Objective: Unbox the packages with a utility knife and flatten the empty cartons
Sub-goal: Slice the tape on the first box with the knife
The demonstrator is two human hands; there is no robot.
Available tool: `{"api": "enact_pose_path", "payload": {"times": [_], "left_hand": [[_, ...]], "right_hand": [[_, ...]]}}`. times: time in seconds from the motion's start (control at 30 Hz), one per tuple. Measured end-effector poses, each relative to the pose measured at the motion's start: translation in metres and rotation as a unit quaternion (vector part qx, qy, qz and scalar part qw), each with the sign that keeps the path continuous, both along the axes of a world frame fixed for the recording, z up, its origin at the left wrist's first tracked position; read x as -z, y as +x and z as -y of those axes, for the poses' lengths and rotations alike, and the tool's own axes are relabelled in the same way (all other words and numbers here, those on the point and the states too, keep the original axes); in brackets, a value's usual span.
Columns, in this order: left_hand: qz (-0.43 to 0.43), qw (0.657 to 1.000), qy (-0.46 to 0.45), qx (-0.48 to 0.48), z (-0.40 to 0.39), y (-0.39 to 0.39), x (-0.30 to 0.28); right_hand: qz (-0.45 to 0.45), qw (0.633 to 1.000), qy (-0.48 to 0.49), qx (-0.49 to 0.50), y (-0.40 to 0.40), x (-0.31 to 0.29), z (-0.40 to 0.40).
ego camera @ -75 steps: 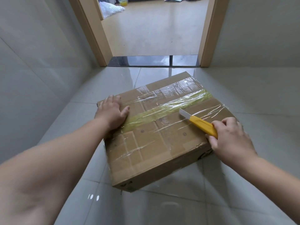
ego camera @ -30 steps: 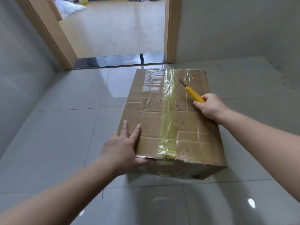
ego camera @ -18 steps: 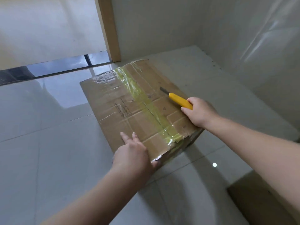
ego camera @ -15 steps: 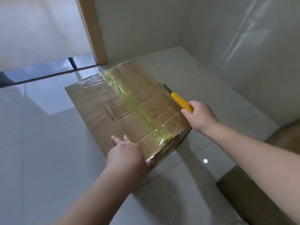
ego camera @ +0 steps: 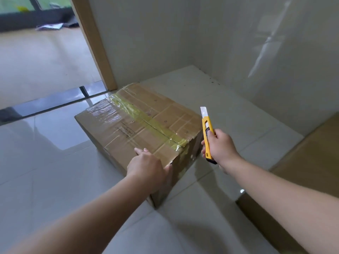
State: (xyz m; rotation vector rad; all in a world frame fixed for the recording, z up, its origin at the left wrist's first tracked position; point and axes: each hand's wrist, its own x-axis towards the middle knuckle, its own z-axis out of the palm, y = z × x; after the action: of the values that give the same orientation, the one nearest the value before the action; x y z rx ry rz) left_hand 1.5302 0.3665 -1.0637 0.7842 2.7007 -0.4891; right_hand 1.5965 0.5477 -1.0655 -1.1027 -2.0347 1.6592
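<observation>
A sealed brown carton (ego camera: 128, 129) lies on the pale tiled floor, wrapped in clear tape with a yellow-green tape strip (ego camera: 146, 119) along its top seam. My left hand (ego camera: 148, 167) grips the carton's near corner, fingers on top and thumb down the near side. My right hand (ego camera: 221, 147) holds a yellow utility knife (ego camera: 208, 132) upright beside the carton's right end, a little off the cardboard. The blade (ego camera: 204, 111) is extended and points up and away from me.
A second brown carton (ego camera: 300, 182) stands at the lower right, close to my right forearm. Tiled walls (ego camera: 256, 52) close the corner behind and to the right. A wooden door frame (ego camera: 93, 44) at the upper left opens onto another room's floor.
The carton has been turned on the floor so one short end faces me. My right hand lifted the knife off the top, now upright beside the carton's right end. My left hand moved to the near corner.
</observation>
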Motion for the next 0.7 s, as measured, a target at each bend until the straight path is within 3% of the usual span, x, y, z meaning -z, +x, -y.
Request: {"api": "enact_pose_path", "payload": {"times": [0.1,0.3,0.7], "left_hand": [[-0.014,1.0,0.009,-0.005,-0.012,0.004,0.003],[-0.025,0.998,0.035,-0.049,-0.035,0.014,0.011],[-0.086,0.996,-0.004,-0.026,-0.038,0.016,0.009]], "right_hand": [[0.005,0.997,-0.078,0.013,0.03,0.01,0.0],[-0.01,0.991,-0.134,0.021,0.04,0.019,-0.031],[-0.034,0.991,-0.127,0.009,0.027,0.011,-0.047]]}}
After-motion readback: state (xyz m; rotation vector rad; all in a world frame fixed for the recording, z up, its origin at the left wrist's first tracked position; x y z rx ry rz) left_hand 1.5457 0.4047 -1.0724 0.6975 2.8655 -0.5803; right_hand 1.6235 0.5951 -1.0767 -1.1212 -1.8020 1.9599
